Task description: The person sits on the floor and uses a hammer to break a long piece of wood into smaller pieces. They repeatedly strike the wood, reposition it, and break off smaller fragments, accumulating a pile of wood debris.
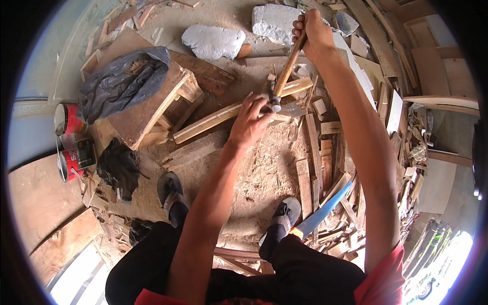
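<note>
My right hand (316,35) is closed around the wooden handle of a hammer (291,65), at the far side right of the middle. The hammer's metal head points down toward me and lies against or just over a narrow wooden strip (206,123). My left hand (249,122) grips that strip close to the hammer head, its fingers curled over the wood. Whether a nail sits between the fingertips I cannot tell. The strip slants up to the right, and its right part rests over other pieces of wood (291,110). A second plank (198,150) lies below it.
Grey concrete blocks (213,41) lie at the back. A black plastic bag (127,81) covers a wooden box (147,119) at left, near red-and-black cans (76,158). A blue-bladed handsaw (323,211) leans by my right foot (286,211). Scrap wood (305,188) crowds the right.
</note>
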Demonstrator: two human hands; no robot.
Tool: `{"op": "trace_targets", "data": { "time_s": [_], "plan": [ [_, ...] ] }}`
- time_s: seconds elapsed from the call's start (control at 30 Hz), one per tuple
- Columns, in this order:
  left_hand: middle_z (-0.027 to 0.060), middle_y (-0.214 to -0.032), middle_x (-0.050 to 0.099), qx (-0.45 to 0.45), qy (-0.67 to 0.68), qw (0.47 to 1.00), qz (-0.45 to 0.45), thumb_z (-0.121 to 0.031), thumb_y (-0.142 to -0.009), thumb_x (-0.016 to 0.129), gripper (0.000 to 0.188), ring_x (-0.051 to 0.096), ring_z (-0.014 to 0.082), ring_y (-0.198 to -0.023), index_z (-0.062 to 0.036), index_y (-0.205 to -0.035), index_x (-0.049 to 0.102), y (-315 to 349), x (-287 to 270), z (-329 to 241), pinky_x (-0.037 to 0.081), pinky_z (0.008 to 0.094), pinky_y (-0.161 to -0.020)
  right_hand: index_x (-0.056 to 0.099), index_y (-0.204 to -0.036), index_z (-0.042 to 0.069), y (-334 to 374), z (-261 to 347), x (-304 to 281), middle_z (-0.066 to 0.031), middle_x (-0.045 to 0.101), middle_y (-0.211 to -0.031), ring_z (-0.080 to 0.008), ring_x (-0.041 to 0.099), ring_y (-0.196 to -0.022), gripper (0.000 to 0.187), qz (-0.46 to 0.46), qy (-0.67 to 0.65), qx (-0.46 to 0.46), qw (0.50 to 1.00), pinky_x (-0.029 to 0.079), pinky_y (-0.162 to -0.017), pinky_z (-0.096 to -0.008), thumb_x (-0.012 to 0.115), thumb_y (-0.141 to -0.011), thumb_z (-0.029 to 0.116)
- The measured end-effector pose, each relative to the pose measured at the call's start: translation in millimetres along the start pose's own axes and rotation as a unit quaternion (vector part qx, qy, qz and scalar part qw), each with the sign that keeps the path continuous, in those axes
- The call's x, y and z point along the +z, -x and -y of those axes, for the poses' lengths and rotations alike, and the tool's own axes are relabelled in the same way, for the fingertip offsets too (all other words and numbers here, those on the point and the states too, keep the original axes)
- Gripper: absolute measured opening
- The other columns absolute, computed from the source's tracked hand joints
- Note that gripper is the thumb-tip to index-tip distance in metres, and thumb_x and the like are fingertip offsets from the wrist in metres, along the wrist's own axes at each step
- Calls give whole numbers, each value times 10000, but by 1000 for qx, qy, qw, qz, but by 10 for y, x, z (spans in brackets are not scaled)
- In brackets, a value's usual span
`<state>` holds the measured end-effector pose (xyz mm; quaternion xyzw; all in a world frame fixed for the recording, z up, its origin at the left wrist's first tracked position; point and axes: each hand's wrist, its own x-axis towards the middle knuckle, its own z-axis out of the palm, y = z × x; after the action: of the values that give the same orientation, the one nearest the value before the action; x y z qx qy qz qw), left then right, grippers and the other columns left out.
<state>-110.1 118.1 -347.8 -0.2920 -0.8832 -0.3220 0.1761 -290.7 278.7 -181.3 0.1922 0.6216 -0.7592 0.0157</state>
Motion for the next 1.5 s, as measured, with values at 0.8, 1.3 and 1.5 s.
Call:
{"op": "trace_targets", "data": {
  "time_s": [0.8,1.3,1.5],
  "plan": [
    [90,-1240,587,-168,19,978,125,-242,-705,863,634,529,296,-1201,-89,-1262,602,-574,-144,382,406,486,-1040,499,-864,44,-139,185,23,-48,494,-677,-170,467,-620,262,-49,-23,-50,997,412,-627,-354,415,-943,279],
    [176,-1359,484,-341,-180,913,133,-438,-797,721,834,420,321,-1328,16,-1405,374,691,114,-707,351,495,-1078,466,-741,74,-142,139,-164,-31,424,-607,-169,397,-544,273,58,-66,23,996,365,-561,-327,426,-887,302],
    [177,-1425,451,-361,-158,908,141,-383,-805,713,781,367,281,-1401,12,-1387,374,689,161,-683,293,487,-1148,367,-635,140,-57,44,-86,13,314,-544,-142,288,-473,361,-76,-81,-37,993,266,-470,-319,430,-907,369]
  ]
}}
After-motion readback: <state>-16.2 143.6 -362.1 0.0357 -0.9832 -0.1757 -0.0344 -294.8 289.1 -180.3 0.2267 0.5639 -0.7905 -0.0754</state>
